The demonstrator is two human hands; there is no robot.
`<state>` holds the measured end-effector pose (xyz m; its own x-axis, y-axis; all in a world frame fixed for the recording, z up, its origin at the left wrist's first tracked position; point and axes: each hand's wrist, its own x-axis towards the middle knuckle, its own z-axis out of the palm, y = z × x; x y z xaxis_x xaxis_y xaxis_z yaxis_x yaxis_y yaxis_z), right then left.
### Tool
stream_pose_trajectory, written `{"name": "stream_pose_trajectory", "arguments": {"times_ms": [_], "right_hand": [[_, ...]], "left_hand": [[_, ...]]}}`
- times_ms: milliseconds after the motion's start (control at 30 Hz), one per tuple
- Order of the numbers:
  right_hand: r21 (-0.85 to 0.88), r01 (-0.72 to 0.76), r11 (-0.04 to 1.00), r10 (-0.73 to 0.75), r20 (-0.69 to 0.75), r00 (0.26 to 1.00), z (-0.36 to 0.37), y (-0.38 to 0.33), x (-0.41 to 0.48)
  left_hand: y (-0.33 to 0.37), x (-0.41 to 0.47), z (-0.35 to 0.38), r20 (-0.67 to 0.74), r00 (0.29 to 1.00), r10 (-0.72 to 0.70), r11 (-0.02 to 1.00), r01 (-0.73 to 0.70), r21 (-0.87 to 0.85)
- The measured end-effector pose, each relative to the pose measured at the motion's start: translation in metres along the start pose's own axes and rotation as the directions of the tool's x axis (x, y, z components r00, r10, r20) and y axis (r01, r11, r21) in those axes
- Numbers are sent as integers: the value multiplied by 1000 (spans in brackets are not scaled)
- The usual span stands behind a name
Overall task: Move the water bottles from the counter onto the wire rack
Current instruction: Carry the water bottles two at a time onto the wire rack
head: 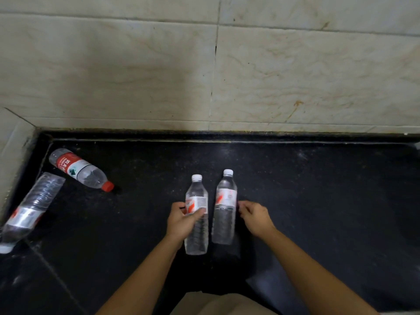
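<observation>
Grasping is under way at centre frame: left hand (181, 220) wrapped around the label band of one upright bottle (196, 214), thumb across the front, fingers (179, 204) curled behind it, a firm hold. Right hand (255, 218) sits just beside a second upright bottle (225, 208), fingers loosely curled and not yet closed on it; cannot tell whether the fingertips touch the plastic. Both bottles stand close together on the dark table (318, 189), white caps up. Two more lie on their sides at left of frame: a red-capped bottle (79, 170) near the back corner, and a clear ribbed bottle (31, 210) at the left edge, cap toward the bottom. Wire rack not in view. Advice for this step: close the right hand around the label band, where the wall looks stiffest, before lifting. Thin plastic will likely dent if squeezed hard, so a moderate grip. Lift both straight up, keeping them apart so neither knocks the other over. The lying bottles may roll; leave them for a later pass.
</observation>
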<state>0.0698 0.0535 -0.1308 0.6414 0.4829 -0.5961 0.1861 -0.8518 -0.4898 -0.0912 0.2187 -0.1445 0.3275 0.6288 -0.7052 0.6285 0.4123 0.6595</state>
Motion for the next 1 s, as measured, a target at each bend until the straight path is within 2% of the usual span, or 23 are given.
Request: {"name": "stream_pose_trajectory", "arguments": {"times_ms": [67, 133, 167, 267, 367, 467, 567, 667, 800, 1000], "right_hand": [[-161, -15, 987, 14, -8, 1000, -6, 12, -1], [-206, -95, 974, 97, -1, 995, -11, 19, -2], [-197, -118, 973, 119, -8, 993, -12, 18, -2], [-134, -65, 989, 61, -37, 997, -4, -6, -8], [-89, 39, 995, -45, -64, 997, 15, -43, -13], [-208, 121, 971, -129, -28, 991, 30, -63, -10], [-297, 148, 943, -143, 37, 989, 27, -54, -5], [-164, 58, 985, -56, 19, 998, 16, -25, -5], [37, -195, 980, 199, -134, 971, 5, 11, -5], [230, -279, 932, 315, -140, 939, -1, 13, -1]], "left_hand": [[0, 0, 8, -37, 999, 28, 995, -24, 100], [0, 3, 4, -146, 987, 67, 973, -32, 229], [0, 5, -2, -154, 986, 64, 971, -27, 236], [-1, 6, -13, 16, 1000, -22, 993, 20, 116], [-2, 4, -16, 71, 997, -12, 987, 0, 164], [-1, 3, -15, 84, 996, -1, 985, -14, 172], [3, 4, -13, 90, 996, 3, 970, -24, 243], [9, 6, -5, 51, 998, 37, 947, -51, 316], [12, 7, 15, 66, 996, 55, 898, -79, 433], [2, 14, 15, -18, 984, 175, 784, -128, 607]]}}
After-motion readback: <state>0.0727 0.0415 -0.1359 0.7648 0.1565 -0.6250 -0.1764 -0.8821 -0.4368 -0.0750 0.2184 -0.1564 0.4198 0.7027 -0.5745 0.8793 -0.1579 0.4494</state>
